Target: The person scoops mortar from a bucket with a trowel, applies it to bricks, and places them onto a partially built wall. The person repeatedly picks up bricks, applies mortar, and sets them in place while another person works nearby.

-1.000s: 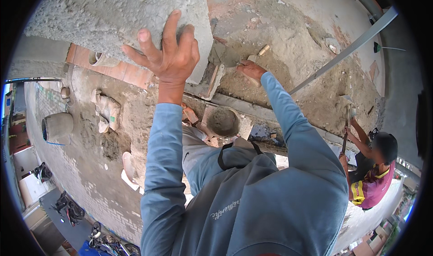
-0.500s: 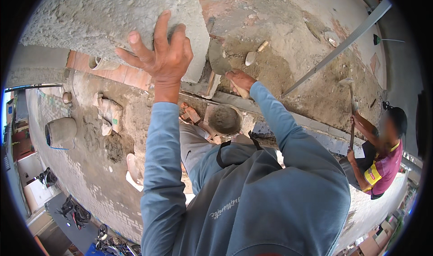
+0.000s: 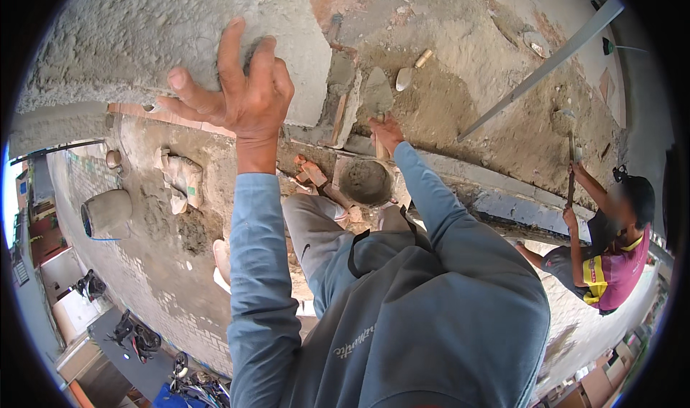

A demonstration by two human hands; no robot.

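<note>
the left hand [image 3: 251, 95] was spread wide, thumb and fingers splayed over a broad grey slab-like surface of cement plaster [image 3: 162, 31], pitted and lumpy over most of its face and smoother near its right edge. the fingertips seemed to rest on it; whether the palm pressed too could not be told. the right hand [image 3: 388, 131] was closed around the wooden handle of a grey, flat-bladed metal trowel [image 3: 377, 90], whose rounded blade pointed away from the body, over damp, grainy grey-brown mortar [image 3: 435, 103]. whether the blade touched that mortar was unclear.

just beside the blade lay a smaller trowel with a pale pointed blade and a cylindrical wooden handle [image 3: 404, 79]. a long, straight silvery metal bar [image 3: 539, 70] slanted across the rough ground to the right. nearer the body stood a round bucket of coarse grey mix [image 3: 365, 182], with broken, sharp-cornered orange bricks [image 3: 313, 174] to its left. farther right, a co-worker in a maroon and yellow shirt [image 3: 619, 268] gripped a long-handled tool [image 3: 572, 171].
</note>
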